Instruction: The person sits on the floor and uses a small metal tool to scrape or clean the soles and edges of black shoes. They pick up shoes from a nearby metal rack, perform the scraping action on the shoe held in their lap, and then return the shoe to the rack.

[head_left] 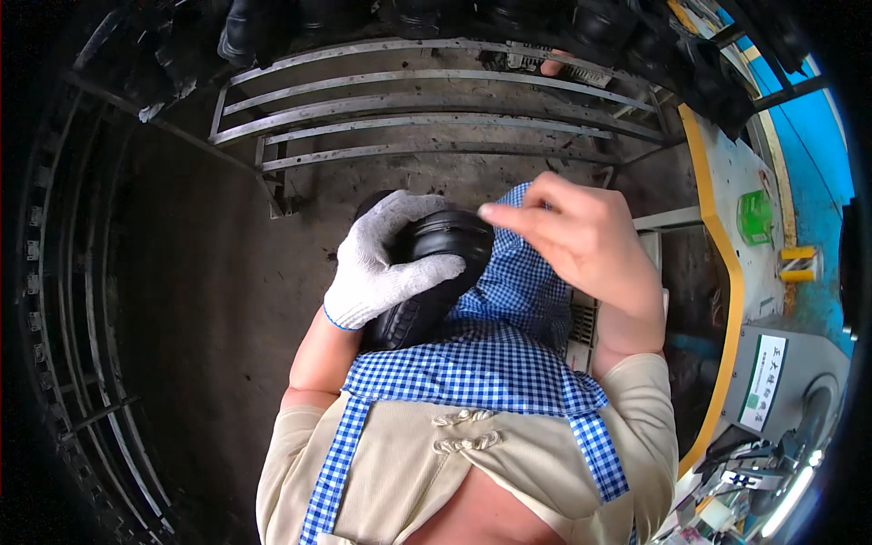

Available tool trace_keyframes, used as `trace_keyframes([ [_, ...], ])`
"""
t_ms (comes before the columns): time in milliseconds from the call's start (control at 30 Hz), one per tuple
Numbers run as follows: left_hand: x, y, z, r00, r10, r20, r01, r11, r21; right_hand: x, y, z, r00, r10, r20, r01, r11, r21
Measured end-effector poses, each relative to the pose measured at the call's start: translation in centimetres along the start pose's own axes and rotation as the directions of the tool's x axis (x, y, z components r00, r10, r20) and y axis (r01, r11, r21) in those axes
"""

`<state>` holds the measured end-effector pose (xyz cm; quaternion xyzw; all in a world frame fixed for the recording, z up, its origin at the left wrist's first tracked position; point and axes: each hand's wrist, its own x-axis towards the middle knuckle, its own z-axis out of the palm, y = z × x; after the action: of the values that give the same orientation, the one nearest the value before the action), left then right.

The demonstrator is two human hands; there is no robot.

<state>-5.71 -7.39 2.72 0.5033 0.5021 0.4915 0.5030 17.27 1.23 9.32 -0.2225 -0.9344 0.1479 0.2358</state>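
Observation:
My left hand (386, 259), in a white knit glove with a blue cuff edge, is wrapped round a black shoe (447, 238). The shoe rests in my lap against a blue-and-white checked apron (463, 368). Its smooth rounded end points up, and ridged sole edging shows low on its left side. My bare right hand (590, 232) is just right of the rounded end, its thumb and fingers drawn together in a pinch. Whatever is between those fingertips, if anything, is too small to make out. Whether they touch the shoe is unclear.
Ahead stands a low metal rack (436, 102), with several black shoes or boots (418, 16) above it. Another metal rack (77, 300) runs along the left. At right are a yellow-edged bench (722, 245) with a green container (754, 216) and a grey machine (772, 372).

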Motion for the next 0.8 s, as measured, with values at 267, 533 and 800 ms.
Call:
trace_keyframes([
  [267,1.3,-4.3,-6.3,0.905,0.176,-0.386,-0.320,0.882,-0.346,-5.3,5.2,8.6,0.933,0.355,-0.050,-0.314,0.877,0.364],
  [533,2.7,-6.2,-8.1,0.882,-0.151,-0.446,-0.373,0.356,-0.857,-6.5,0.6,14.5,0.967,0.253,0.025,-0.241,0.882,0.404],
  [800,0.8,-10.7,-10.1,0.850,-0.124,-0.512,-0.321,0.650,-0.689,-6.1,2.2,13.8,0.943,0.332,-0.030,-0.170,0.558,0.812],
])
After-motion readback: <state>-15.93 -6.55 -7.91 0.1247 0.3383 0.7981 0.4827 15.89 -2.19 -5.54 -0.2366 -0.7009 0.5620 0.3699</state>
